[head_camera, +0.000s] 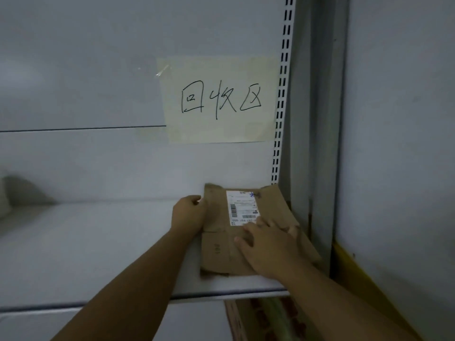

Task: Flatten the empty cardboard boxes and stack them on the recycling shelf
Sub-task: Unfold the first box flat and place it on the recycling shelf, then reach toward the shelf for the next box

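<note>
Your flattened box lies long axis toward the shelf back, left hand gripping its left edge, right hand spread flat atop its near-right part.

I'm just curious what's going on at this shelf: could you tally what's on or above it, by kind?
Flattened cardboard pieces: at least 2, overlapping; exact number unclear
Shipping labels: 1, on the top piece
Handwritten paper signs: 1, taped to the back panel
Hands: 2, left hand at the cardboard's left edge, right hand flat on top
Total: at least 6
</note>
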A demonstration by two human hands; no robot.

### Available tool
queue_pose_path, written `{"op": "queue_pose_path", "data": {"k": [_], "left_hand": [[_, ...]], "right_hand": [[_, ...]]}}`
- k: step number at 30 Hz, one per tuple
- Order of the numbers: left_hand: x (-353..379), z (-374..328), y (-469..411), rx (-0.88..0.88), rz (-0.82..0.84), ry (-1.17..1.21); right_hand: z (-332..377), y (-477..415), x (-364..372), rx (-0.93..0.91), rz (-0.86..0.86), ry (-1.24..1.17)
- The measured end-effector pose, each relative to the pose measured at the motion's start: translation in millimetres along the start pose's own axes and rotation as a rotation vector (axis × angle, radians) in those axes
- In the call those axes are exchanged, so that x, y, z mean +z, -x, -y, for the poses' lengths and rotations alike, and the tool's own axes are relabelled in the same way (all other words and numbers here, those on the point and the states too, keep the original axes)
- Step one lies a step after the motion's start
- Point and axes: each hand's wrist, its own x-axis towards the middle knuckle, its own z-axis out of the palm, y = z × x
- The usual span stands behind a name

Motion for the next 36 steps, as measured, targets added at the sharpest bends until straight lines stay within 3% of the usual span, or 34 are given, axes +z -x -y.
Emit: {"op": "queue_pose_path", "data": {"k": [3, 7, 10, 13, 16, 21, 27, 32, 36], "left_hand": [[-20.5, 2.8, 11.6, 0.085, 0.162, -0.215], [-81.5, 18.0, 31.0, 0.213, 0.405, -0.677], [-166.4, 27.3, 44.3, 0.356, 0.280, -0.817], [-277.1, 40.1, 65.4, 0.385, 0.135, -0.904], [-396.1, 74.9, 93.2, 0.245, 0.034, -0.975], [-600.5, 164.3, 170.7, -0.123, -0.076, -1.149], [-719.5, 245.6, 233.0, -0.373, -0.127, -1.143], [-762.5, 293.3, 227.9, -0.357, -0.165, -1.097], [-800.6, 338.0, 213.2, -0.418, -0.163, -1.133]], "right_hand": [[2.3, 3.6, -9.7, -0.014, 0.043, 0.007], [17.3, -1.0, -27.8, -0.018, 0.137, -0.009], [56.7, -11.5, -47.6, 0.116, 0.164, 0.075], [151.3, -14.3, -59.4, -0.034, -0.067, 0.341], [292.9, 3.2, -53.0, -0.395, -0.150, 0.257], [551.8, 101.7, -11.9, -0.977, -0.010, 0.025], [679.8, 158.0, 40.6, -1.113, 0.139, 0.128], [752.7, 142.5, 61.7, -1.241, 0.034, 0.258], [821.0, 114.7, 84.2, -1.286, 0.004, 0.212]]}}
